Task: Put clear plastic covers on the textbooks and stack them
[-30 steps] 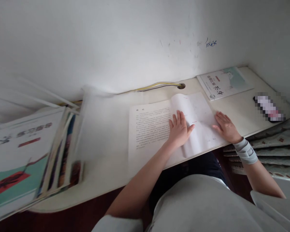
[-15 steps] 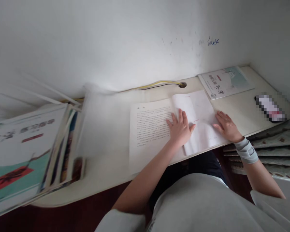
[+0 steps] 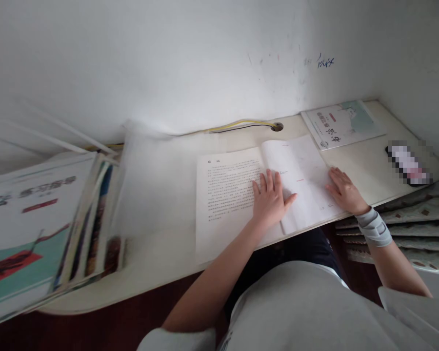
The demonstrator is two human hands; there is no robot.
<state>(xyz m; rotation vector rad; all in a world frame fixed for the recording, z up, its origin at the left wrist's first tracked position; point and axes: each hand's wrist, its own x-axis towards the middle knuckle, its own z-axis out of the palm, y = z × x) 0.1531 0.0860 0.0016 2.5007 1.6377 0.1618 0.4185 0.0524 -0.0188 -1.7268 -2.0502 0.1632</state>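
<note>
An open book [image 3: 227, 195] lies on the white desk [image 3: 161, 263], its left page printed with lines of text and its right page mostly blank with a little red print. My left hand [image 3: 270, 200] rests flat near the fold, fingers spread across the inner part of the pages. At the right edge of the book, my right hand [image 3: 346, 191] lies palm down with its fingers stretched out, touching the page border. A grey strap [image 3: 375, 227] wraps the right wrist. Neither hand grips anything.
A thin booklet [image 3: 344, 124] lies at the back right, with a phone [image 3: 408, 163] partly blurred in front of it. Several books [image 3: 91, 219] stand at the left behind a large cover. Yellow and black cables [image 3: 241, 124] run along the wall into a desk hole [image 3: 277, 126].
My left hand has slid slightly down and left along the fold. The right page lies flatter than before. My right hand has barely moved.
</note>
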